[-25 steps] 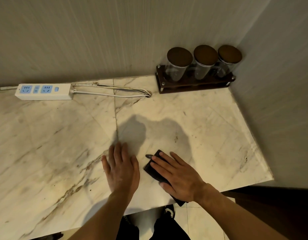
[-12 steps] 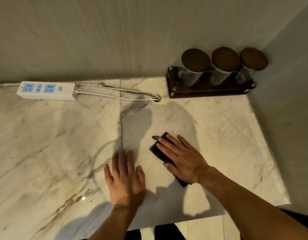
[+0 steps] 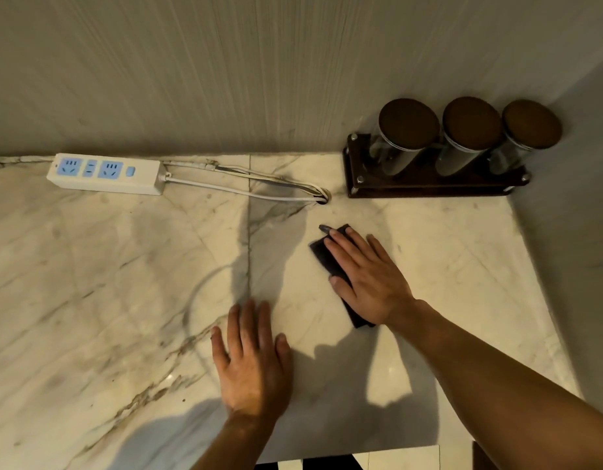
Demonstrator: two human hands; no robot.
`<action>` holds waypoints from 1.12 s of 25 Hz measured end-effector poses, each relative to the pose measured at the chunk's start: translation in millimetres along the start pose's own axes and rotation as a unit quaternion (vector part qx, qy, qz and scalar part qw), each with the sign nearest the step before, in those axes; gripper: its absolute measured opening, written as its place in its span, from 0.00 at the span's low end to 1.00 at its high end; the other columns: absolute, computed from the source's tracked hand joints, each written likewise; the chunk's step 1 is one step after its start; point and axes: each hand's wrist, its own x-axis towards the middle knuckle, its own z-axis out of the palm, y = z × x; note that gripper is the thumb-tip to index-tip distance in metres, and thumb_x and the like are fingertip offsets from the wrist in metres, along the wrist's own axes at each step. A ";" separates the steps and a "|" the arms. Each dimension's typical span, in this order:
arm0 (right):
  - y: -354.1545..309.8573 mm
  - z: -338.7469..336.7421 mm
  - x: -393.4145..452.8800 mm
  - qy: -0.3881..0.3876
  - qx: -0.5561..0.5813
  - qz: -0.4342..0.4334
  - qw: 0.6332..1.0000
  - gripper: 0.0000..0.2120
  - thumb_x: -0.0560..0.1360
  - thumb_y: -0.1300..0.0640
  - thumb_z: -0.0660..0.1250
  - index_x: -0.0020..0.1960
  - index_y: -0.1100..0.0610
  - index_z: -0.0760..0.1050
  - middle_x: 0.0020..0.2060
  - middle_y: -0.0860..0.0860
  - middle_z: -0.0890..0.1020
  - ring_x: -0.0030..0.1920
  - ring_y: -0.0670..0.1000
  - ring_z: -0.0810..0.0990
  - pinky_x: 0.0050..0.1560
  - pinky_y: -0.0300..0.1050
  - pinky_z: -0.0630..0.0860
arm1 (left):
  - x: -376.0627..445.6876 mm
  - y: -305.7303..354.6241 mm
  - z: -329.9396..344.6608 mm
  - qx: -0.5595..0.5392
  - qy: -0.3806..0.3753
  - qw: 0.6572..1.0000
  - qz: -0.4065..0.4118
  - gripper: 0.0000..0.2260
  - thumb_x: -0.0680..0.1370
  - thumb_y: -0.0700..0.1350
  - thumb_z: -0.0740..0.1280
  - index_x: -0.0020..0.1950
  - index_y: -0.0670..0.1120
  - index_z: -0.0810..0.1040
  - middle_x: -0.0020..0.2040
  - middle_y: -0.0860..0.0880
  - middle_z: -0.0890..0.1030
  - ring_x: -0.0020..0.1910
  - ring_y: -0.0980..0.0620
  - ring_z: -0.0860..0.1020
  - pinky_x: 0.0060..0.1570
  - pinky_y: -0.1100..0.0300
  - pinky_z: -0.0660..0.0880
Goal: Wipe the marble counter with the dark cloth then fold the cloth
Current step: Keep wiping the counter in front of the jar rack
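Observation:
The dark cloth (image 3: 323,257) lies folded small on the marble counter (image 3: 106,283), right of the centre seam. My right hand (image 3: 367,279) presses flat on top of it with fingers spread, covering most of it; only its far left corner and a near end show. My left hand (image 3: 252,357) rests flat on the bare marble nearer the front edge, fingers apart, holding nothing.
A white power strip (image 3: 106,173) with blue sockets lies at the back left, its cable (image 3: 252,191) running to a hole in the counter. A dark wooden rack (image 3: 429,184) with three lidded glass jars (image 3: 405,137) stands in the back right corner. A wall bounds the right side.
My right hand has slid the cloth away from the front edge toward the back wall and the jar rack. My left hand stays flat on the marble.

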 end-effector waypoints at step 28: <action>-26.9 5.1 14.7 0.067 0.113 0.440 0.888 0.30 0.80 0.45 0.44 0.78 0.54 0.41 0.79 0.51 0.45 0.77 0.55 0.41 0.74 0.60 0.40 | 0.4 0.0 2.4 0.013 -0.066 0.998 -0.009 0.26 0.77 0.53 0.53 0.74 0.44 0.64 0.73 0.40 0.67 0.75 0.41 0.58 0.72 0.38 0.52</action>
